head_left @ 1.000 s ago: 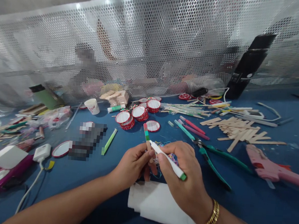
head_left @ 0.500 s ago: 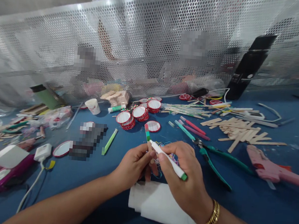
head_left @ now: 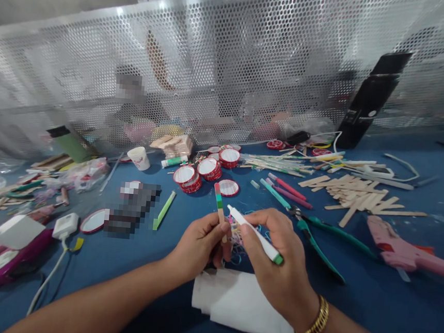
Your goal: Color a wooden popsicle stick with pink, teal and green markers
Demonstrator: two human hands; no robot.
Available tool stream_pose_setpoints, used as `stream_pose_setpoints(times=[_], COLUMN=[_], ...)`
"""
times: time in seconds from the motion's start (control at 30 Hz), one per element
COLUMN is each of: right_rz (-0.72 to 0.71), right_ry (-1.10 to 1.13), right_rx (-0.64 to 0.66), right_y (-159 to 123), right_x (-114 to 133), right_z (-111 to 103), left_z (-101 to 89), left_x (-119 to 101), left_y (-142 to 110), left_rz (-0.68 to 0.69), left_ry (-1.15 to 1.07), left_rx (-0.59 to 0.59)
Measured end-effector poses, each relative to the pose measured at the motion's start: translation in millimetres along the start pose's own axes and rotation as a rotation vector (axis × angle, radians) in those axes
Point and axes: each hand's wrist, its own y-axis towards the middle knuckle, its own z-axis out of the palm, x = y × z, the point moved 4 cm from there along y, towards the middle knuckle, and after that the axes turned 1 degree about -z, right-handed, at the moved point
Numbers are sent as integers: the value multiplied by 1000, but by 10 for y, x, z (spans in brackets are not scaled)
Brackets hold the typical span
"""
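Pinched upright in my left hand (head_left: 203,242) is a wooden craft stick (head_left: 219,202), its upper end coloured in red and green bands above bare wood. My right hand (head_left: 278,254) grips a white marker (head_left: 255,235) with a green end, its tip pointing at the stick's coloured part and slightly apart from it. Behind the hands lies a tangle of coloured threads (head_left: 239,240), partly hidden. Under them on the blue table rests a folded white cloth or paper (head_left: 241,305).
Green-handled pliers (head_left: 321,248), a pink glue gun (head_left: 397,244) and a pile of craft sticks (head_left: 359,196) lie to the right. Small red-and-white drums (head_left: 208,168) and a paper cup (head_left: 139,157) stand ahead. A perforated metal screen (head_left: 231,63) closes off the back.
The marker tip has come away from the stick, moving slightly right and up with my right hand. My left hand still holds the stick in nearly the same place.
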Motion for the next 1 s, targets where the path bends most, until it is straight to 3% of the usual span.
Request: stream_pose_setpoints(times=[0.17, 1.0], right_rz=[-22, -17], right_ry=[23, 30], right_rx=[47, 27], right_y=[-7, 10], right_x=[20, 32], right_z=[10, -13], left_z=[-6, 25], left_x=[-3, 17], left_y=[10, -10], left_rz=[17, -14], left_ry=[-15, -43], left_rx=[7, 10])
